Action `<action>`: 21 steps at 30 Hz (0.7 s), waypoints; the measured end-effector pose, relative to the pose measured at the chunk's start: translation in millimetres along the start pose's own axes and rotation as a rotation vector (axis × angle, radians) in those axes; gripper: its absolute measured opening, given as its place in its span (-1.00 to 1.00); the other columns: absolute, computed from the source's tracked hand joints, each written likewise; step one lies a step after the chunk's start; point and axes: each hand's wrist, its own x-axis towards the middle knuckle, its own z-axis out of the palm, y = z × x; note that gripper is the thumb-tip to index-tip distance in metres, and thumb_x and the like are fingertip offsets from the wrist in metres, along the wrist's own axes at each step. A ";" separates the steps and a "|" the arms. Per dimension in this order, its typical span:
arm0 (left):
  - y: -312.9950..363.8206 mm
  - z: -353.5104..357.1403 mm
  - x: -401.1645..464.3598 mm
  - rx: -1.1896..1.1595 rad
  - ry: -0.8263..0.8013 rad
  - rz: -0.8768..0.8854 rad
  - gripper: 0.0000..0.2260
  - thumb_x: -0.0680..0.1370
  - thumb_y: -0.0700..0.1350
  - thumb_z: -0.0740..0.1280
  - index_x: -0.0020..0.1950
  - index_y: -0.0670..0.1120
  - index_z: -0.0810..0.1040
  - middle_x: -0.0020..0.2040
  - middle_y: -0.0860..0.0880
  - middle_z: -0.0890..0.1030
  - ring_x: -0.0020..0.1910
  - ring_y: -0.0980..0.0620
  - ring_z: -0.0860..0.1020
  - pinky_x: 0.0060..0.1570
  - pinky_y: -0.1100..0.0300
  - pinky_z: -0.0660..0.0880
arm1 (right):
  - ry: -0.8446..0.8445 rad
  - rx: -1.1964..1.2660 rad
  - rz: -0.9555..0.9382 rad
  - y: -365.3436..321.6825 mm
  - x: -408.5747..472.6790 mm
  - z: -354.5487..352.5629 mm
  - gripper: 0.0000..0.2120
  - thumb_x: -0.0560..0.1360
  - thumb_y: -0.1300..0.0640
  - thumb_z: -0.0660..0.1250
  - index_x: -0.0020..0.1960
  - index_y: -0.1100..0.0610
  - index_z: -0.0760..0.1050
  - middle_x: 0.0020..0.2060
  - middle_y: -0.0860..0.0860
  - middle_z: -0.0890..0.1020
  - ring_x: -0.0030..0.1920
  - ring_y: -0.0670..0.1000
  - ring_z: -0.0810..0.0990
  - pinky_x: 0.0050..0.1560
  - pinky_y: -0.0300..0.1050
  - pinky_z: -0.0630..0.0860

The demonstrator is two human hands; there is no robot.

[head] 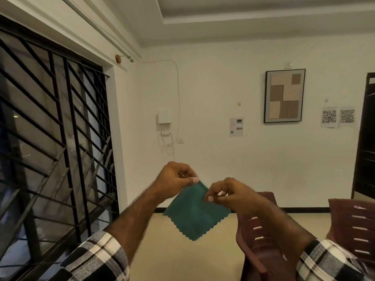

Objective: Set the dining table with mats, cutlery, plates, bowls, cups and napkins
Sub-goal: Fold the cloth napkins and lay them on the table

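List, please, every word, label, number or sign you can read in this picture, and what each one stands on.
No text can be read as words or numbers.
Two QR code sheets on the wall: codes only, no legible words.
White notice sheet on the wall: print too small and blurred to read.
Framed picture: plain blocks of colour, no text.
Green napkin, pinched by the left hand and the right hand: no label visible.

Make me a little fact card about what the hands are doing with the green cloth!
Thing held: green square cloth napkin with zigzag edges, hanging in the air
Left hand: pinches the top corner
Right hand: pinches the upper right edge
Nearby: dark red plastic chairs below right
Table: not in view
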 end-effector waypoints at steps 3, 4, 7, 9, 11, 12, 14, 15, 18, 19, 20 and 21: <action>-1.3 -2.1 1.6 -0.026 0.018 -0.028 -0.96 0.55 -0.12 0.57 -0.05 -0.08 0.77 -0.14 -0.08 0.76 -0.17 0.10 0.67 0.02 0.07 0.66 | -0.107 -0.066 0.106 -1.7 -9.3 -17.2 -0.88 0.61 0.07 0.45 0.04 -0.03 0.77 -0.02 -0.22 0.73 0.01 -0.18 0.66 0.19 -0.07 0.62; -0.1 -0.2 1.5 -0.026 0.002 -0.032 -0.95 0.55 -0.11 0.58 -0.06 -0.06 0.78 -0.14 -0.08 0.75 -0.17 0.11 0.66 0.01 0.08 0.64 | -0.109 -0.103 0.104 -4.1 -10.6 -19.9 -0.91 0.59 0.05 0.47 0.03 -0.05 0.77 0.04 -0.24 0.71 0.07 -0.20 0.64 0.24 -0.08 0.58; 7.9 8.0 4.9 0.016 -0.088 -0.003 -0.93 0.54 -0.01 0.58 -0.07 0.02 0.78 -0.13 -0.01 0.74 -0.09 0.03 0.68 0.00 0.03 0.64 | -0.040 -0.119 0.034 -14.9 -5.6 -20.4 -0.88 0.60 -0.12 0.44 0.05 -0.14 0.74 0.19 -0.26 0.63 0.24 -0.15 0.58 0.33 -0.05 0.47; 15.7 14.4 7.4 0.037 -0.112 0.034 -0.94 0.55 -0.01 0.57 -0.08 0.03 0.79 -0.14 0.03 0.74 -0.09 0.05 0.67 -0.01 0.07 0.63 | -0.009 -0.137 0.005 -20.5 -2.7 -18.1 -0.79 0.63 -0.19 0.37 0.07 -0.14 0.72 0.13 -0.22 0.67 0.17 -0.10 0.62 0.28 0.01 0.54; 19.0 15.2 10.8 0.015 -0.054 0.029 -0.96 0.55 -0.08 0.57 -0.09 0.01 0.78 -0.16 0.02 0.74 -0.14 0.12 0.66 0.00 0.09 0.63 | 0.016 -0.141 0.026 -22.5 -5.3 -18.7 -0.75 0.65 -0.18 0.35 0.08 -0.08 0.74 0.02 -0.16 0.73 0.04 -0.07 0.68 0.16 0.02 0.63; 18.8 13.0 12.2 -0.015 -0.012 0.009 -0.96 0.55 -0.10 0.57 -0.11 0.00 0.78 -0.16 0.00 0.75 -0.15 0.12 0.66 0.02 0.06 0.64 | 0.025 -0.098 0.052 -23.8 -9.4 -21.3 -0.76 0.65 -0.15 0.38 0.07 -0.05 0.75 -0.03 -0.13 0.74 -0.02 -0.07 0.70 0.09 -0.04 0.65; 14.6 4.6 13.5 -0.083 0.060 -0.039 -0.95 0.54 -0.14 0.59 -0.12 -0.03 0.78 -0.15 -0.08 0.75 -0.14 0.07 0.66 0.08 0.00 0.64 | 0.012 -0.044 0.129 -23.2 -20.8 -28.8 -0.80 0.64 -0.09 0.41 0.05 -0.02 0.77 -0.10 -0.13 0.76 -0.12 -0.15 0.69 -0.04 -0.22 0.58; 12.5 0.2 13.0 -0.109 0.079 -0.063 -0.95 0.54 -0.15 0.59 -0.12 -0.04 0.78 -0.13 -0.11 0.75 -0.13 0.05 0.67 0.11 -0.02 0.65 | -0.020 -0.064 0.173 -22.0 -26.9 -33.6 -0.81 0.63 -0.08 0.42 0.04 -0.03 0.77 -0.15 -0.17 0.75 -0.18 -0.21 0.68 -0.07 -0.29 0.53; 11.4 -3.1 8.3 -0.132 0.006 -0.075 -0.97 0.55 -0.16 0.57 -0.07 -0.09 0.77 -0.08 -0.19 0.74 -0.11 0.01 0.67 0.13 -0.03 0.65 | -0.151 -0.239 0.295 -17.4 -40.1 -44.2 -0.82 0.63 -0.08 0.42 -0.08 -0.08 0.74 -0.30 -0.28 0.70 -0.32 -0.34 0.60 -0.13 -0.27 0.45; 13.4 0.4 6.4 -0.123 -0.032 -0.055 -0.97 0.56 -0.15 0.57 -0.06 -0.09 0.77 -0.08 -0.20 0.73 -0.11 0.01 0.66 0.12 -0.03 0.65 | -0.142 -0.287 0.307 -15.8 -40.4 -45.0 -0.83 0.61 -0.08 0.43 -0.09 -0.07 0.72 -0.27 -0.24 0.71 -0.32 -0.35 0.59 -0.14 -0.26 0.45; 15.7 4.5 5.0 -0.106 -0.063 -0.032 -0.96 0.56 -0.12 0.57 -0.05 -0.06 0.77 -0.07 -0.20 0.73 -0.11 0.00 0.65 0.11 -0.05 0.65 | -0.081 -0.306 0.285 -14.3 -38.6 -43.7 -0.85 0.59 -0.09 0.46 -0.07 -0.05 0.70 -0.19 -0.19 0.72 -0.28 -0.35 0.59 -0.14 -0.26 0.46; 18.2 8.9 4.7 -0.082 -0.087 -0.011 -0.94 0.55 -0.06 0.57 -0.05 -0.03 0.77 -0.07 -0.18 0.72 -0.10 -0.03 0.66 0.11 -0.08 0.65 | 0.024 -0.273 0.237 -13.5 -35.8 -40.2 -0.85 0.56 -0.10 0.50 -0.03 -0.03 0.66 -0.09 -0.14 0.71 -0.20 -0.33 0.60 -0.13 -0.29 0.48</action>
